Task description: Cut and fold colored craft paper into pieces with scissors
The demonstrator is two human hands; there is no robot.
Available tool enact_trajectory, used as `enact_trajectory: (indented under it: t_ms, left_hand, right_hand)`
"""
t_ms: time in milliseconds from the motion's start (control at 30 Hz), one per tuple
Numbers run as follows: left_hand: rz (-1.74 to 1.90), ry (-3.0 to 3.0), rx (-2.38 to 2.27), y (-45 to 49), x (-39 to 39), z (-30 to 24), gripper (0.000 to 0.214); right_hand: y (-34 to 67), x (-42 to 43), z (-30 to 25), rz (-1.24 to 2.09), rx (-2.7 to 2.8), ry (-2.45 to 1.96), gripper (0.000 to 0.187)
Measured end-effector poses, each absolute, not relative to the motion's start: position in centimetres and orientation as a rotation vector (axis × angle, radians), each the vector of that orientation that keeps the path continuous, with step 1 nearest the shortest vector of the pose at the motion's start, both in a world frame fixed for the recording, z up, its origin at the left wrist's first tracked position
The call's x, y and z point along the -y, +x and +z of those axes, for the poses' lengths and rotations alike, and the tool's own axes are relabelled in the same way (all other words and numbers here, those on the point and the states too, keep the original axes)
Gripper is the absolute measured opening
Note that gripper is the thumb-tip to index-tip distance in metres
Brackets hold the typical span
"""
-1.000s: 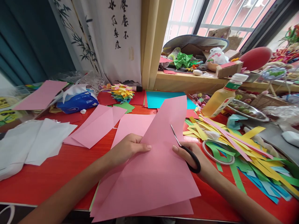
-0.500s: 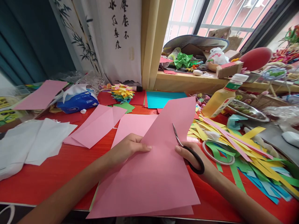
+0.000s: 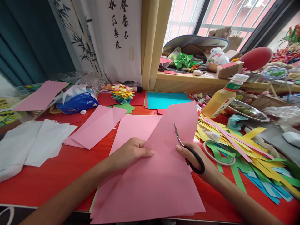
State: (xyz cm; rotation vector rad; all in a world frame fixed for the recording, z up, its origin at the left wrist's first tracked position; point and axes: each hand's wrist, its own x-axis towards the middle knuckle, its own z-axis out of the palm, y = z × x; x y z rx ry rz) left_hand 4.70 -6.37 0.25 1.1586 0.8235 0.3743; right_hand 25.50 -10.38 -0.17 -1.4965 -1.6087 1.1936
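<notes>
My left hand is closed on the left edge of a large pink sheet of paper, thumb on top and the other fingers hidden beneath. The sheet is tilted up over the table, its far end bending upward. My right hand holds a pair of scissors with black handles, its thumb by the loop. The blades lie over the sheet's right part and point away from me; they look closed. That hand is also at the sheet's right edge, but I cannot tell how firmly it grips the paper. More pink paper lies underneath.
Folded pink paper, white sheets and a blue tissue pack lie left on the red table. Rightward are coloured paper strips, a tape roll, a bottle and a metal bowl. Blue paper lies behind.
The pink sheet has shifted slightly toward me and to the right, and its far end has dipped a little. My left hand has moved slightly with it; the scissors have barely moved.
</notes>
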Motion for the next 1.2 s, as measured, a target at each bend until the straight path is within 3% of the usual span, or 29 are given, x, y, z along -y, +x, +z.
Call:
enact_trajectory:
  t_ms: [1200]
  left_hand:
    - [0.369,1.175,-0.829,4.67,6.50,0.55,0.018]
  right_hand:
    - [25.59,10.36,-0.61,1.266,1.567,-1.470,0.040]
